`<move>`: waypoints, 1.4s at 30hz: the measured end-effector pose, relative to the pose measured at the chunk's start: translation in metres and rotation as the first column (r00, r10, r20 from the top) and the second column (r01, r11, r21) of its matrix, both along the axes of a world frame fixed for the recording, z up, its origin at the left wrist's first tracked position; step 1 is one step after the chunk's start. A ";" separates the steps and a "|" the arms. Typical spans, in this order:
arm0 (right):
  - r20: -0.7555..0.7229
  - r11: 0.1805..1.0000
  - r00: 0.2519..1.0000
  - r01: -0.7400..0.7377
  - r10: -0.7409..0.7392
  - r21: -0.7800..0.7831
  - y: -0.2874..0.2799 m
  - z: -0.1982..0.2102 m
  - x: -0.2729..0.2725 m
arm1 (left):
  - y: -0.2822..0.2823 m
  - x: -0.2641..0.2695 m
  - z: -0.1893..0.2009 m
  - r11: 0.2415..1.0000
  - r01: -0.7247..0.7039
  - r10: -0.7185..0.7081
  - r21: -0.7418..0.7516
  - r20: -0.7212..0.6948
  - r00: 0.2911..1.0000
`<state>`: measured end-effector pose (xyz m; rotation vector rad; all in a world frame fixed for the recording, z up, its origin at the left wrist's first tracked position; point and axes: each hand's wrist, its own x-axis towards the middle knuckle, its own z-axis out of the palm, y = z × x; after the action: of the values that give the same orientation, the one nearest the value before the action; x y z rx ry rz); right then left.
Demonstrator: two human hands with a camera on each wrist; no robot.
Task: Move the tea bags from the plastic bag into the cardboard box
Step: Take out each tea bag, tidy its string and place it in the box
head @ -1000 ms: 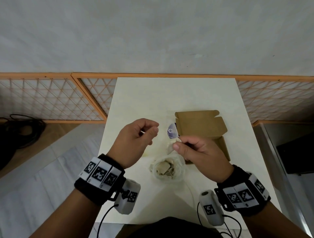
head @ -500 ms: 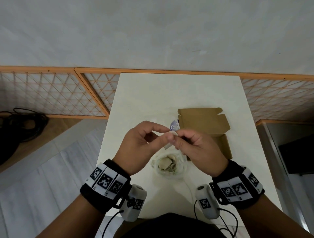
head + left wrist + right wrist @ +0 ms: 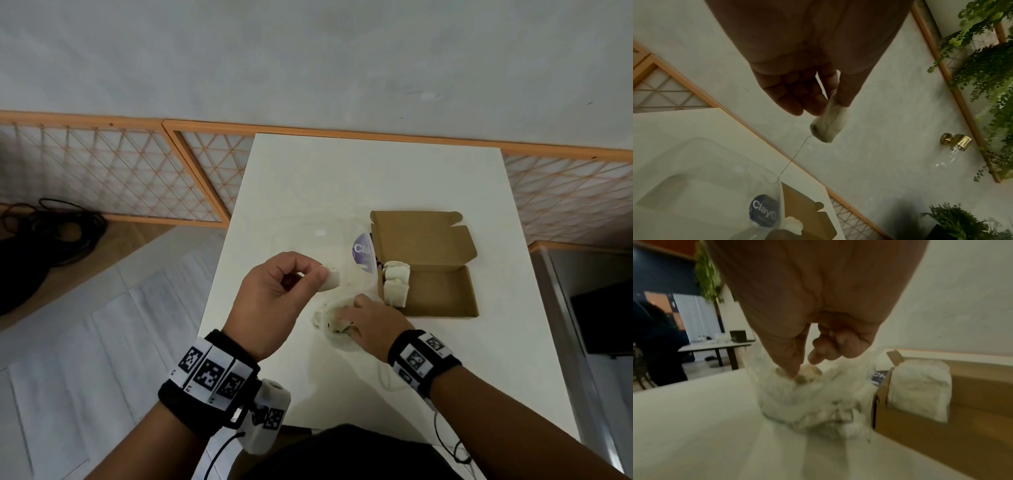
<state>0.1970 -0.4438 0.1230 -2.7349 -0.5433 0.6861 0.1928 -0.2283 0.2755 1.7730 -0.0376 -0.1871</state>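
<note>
The left hand (image 3: 274,298) pinches a tea bag (image 3: 331,279) above the desk's (image 3: 342,178) middle, left of the cardboard box (image 3: 442,291), while the nearer right hand (image 3: 373,325) digs curled fingers into the plastic bag (image 3: 818,402), grip unclear.

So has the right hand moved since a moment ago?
Yes. The right hand has dropped toward the person, away from the cardboard box's raised lid, and now reaches into the plastic bag. The left hand holds a tea bag alone.
</note>
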 end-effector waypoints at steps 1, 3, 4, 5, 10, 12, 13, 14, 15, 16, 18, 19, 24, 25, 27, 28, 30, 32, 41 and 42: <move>0.011 1.000 1.000 -0.009 0.010 -0.015 0.002 -0.005 -0.001 | 0.001 -0.002 0.000 1.000 -0.007 0.007 0.004 -0.003 1.000; 0.028 1.000 1.000 0.013 -0.012 -0.019 0.004 -0.013 -0.002 | 0.003 -0.005 -0.001 1.000 -0.019 0.019 0.018 -0.010 1.000; 0.032 0.999 0.999 0.038 -0.037 -0.017 0.005 -0.015 -0.002 | 0.004 -0.006 -0.003 0.999 -0.019 0.019 0.026 -0.014 1.000; 0.035 0.998 0.997 0.066 -0.065 -0.011 0.005 -0.017 -0.001 | 0.005 -0.007 -0.003 0.999 -0.018 0.019 0.032 -0.017 1.000; -0.064 0.945 0.963 0.268 -0.260 0.189 -0.001 -0.004 -0.002 | 0.011 -0.008 -0.004 0.998 -0.019 0.022 0.058 -0.043 0.999; -0.090 0.875 0.933 0.357 -0.347 0.326 -0.007 0.012 -0.003 | 0.013 -0.008 -0.005 0.998 -0.010 0.013 0.057 -0.060 0.998; -0.099 0.833 0.918 0.392 -0.385 0.391 -0.009 0.022 -0.004 | 0.013 -0.007 -0.006 0.998 -0.001 0.005 0.061 -0.064 0.998; -0.113 0.787 0.902 0.420 -0.417 0.451 -0.011 0.034 -0.006 | 0.014 -0.007 -0.008 0.998 0.013 -0.008 0.069 -0.064 0.998; -0.131 0.740 0.889 0.440 -0.439 0.508 -0.013 0.046 -0.007 | 0.014 -0.007 -0.009 0.997 0.027 -0.022 0.074 -0.062 0.998; -0.157 0.694 0.881 0.451 -0.446 0.561 -0.015 0.058 -0.008 | 0.014 -0.007 -0.011 0.996 0.039 -0.034 0.075 -0.057 0.998; -0.216 0.601 0.873 0.462 -0.437 0.652 -0.019 0.081 -0.009 | 0.013 -0.006 -0.014 0.996 0.057 -0.053 0.068 -0.055 0.997; -0.236 0.561 0.872 0.462 -0.428 0.687 -0.021 0.091 -0.010 | 0.011 -0.005 -0.014 0.996 0.072 -0.069 0.058 -0.055 0.996; -0.255 0.411 0.879 0.422 -0.402 0.808 -0.025 0.129 -0.014 | -0.005 -0.001 -0.006 0.982 0.184 -0.186 -0.051 -0.038 0.982; -0.248 0.395 0.880 0.413 -0.405 0.820 -0.024 0.135 -0.015 | -0.009 -0.001 -0.004 0.975 0.210 -0.212 -0.075 -0.025 0.977; -0.228 0.379 0.882 0.394 -0.413 0.838 -0.024 0.143 -0.017 | -0.017 -0.001 0.002 0.966 0.239 -0.237 -0.101 0.028 0.971; -0.218 0.372 0.884 0.383 -0.414 0.846 -0.023 0.145 -0.017 | -0.020 -0.001 0.005 0.964 0.244 -0.239 -0.107 0.057 0.969; -0.222 0.338 0.880 0.378 -0.419 0.862 -0.022 0.147 -0.018 | -0.026 0.000 0.009 0.960 0.262 -0.250 -0.100 0.113 0.962; -0.239 0.303 0.871 0.389 -0.430 0.870 -0.021 0.147 -0.019 | -0.030 0.001 0.012 0.957 0.277 -0.263 -0.089 0.142 0.954; -0.240 0.316 0.884 0.380 -0.402 0.869 -0.019 0.153 -0.023 | -0.034 0.004 0.014 0.970 0.233 -0.220 -0.072 0.152 0.964; -0.266 0.300 0.880 0.396 -0.394 0.868 -0.019 0.156 -0.023 | -0.033 0.004 0.015 0.971 0.232 -0.219 -0.066 0.158 0.963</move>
<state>0.1740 -0.4630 0.2786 -1.6513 -0.1061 0.1301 0.1967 -0.2612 0.2902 1.6934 -0.3523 -0.2135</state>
